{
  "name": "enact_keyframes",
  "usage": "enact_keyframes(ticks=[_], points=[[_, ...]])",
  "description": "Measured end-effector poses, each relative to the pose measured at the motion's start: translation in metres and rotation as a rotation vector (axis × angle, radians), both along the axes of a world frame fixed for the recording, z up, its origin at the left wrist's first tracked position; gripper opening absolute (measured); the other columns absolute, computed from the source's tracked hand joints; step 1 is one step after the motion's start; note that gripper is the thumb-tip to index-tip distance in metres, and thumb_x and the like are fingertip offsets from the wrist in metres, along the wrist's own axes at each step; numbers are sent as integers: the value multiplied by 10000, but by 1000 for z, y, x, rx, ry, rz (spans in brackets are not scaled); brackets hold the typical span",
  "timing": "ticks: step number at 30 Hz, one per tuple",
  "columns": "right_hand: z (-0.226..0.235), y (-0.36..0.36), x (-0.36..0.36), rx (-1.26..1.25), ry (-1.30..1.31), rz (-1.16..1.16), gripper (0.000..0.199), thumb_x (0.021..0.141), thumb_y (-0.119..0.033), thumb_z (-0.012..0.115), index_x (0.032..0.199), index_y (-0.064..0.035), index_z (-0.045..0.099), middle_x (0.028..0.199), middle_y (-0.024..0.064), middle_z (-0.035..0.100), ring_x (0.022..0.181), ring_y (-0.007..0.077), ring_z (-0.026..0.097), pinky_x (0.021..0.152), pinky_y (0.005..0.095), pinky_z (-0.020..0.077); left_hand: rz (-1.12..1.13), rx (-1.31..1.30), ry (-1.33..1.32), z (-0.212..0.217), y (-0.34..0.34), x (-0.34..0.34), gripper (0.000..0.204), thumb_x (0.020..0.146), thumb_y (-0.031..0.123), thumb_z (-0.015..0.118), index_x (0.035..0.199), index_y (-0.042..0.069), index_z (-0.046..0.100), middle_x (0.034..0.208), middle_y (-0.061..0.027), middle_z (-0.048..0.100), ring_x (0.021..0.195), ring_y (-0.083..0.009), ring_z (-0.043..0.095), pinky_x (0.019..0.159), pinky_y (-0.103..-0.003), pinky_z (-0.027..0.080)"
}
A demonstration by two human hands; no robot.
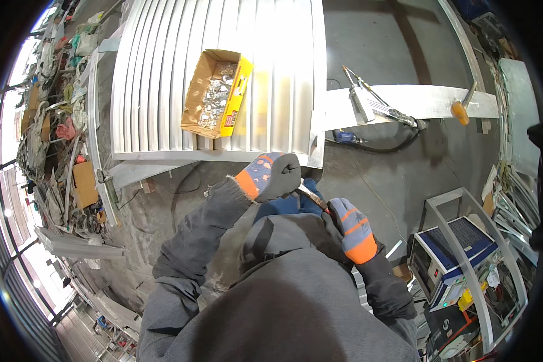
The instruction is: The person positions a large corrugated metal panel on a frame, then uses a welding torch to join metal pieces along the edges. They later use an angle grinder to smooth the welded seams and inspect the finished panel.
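Both my hands wear grey and orange work gloves. My right hand (351,226) is closed round one end of a slim, silvery metal tool (312,195) with a reddish-brown part near the grip; its exact kind does not show. The tool's other end reaches up to my left hand (279,176), which is curled into a fist in front of my body. What sits inside that fist is hidden. Beyond my left hand, an open cardboard box (239,96) with a yellow side holds many small metal pieces (214,102). It rests on a ribbed, light metal panel (283,120).
A flat metal bar (431,99) right of the panel bears a torch-like tool with a hose (398,114) and an orange-handled mallet (460,112). A blue and white machine (452,244) stands behind a metal frame (458,259) at lower right. Scrap piles (60,120) line the left.
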State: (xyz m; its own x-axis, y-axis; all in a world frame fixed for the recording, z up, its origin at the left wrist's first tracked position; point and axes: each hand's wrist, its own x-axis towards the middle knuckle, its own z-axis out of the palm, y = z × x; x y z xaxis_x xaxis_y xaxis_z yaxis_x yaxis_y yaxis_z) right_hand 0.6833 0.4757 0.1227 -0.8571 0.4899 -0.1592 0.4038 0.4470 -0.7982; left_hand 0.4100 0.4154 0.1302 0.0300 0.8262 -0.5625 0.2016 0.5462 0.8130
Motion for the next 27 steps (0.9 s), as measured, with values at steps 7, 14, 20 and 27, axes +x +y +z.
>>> enact_keyframes(ticks=[7,14,20,27], points=[[-31,-3,-11,-757,-148,-434,178,1020,-171,552,954,-13,602,784,98,628,677,199,616,628,341,484,521,-59,-440,-46,-38,44,303,1006,257,630,1163,-1,617,1039,-89,689,885,-164,678,696,-299,554],[-98,1,-46,-1422,330,-959,337,1070,-345,494,1059,-25,599,896,88,636,785,175,626,711,319,522,190,-245,-135,-104,-61,134,272,1001,320,632,1035,53,597,899,-63,653,744,-178,655,650,-320,542],[-116,-2,-77,-1402,225,-580,415,1077,-422,476,1139,-31,601,981,52,646,892,132,605,819,290,510,791,-472,-934,-120,-63,99,195,1038,286,536,1074,100,581,837,-19,578,728,-150,585,580,-299,490],[-162,2,-85,-1139,131,-522,396,1075,-359,491,1211,-11,624,1096,62,673,998,134,631,901,304,515,602,-169,-597,-145,-76,69,552,1051,603,412,974,82,577,660,-52,572,515,-142,500,495,-286,409]])
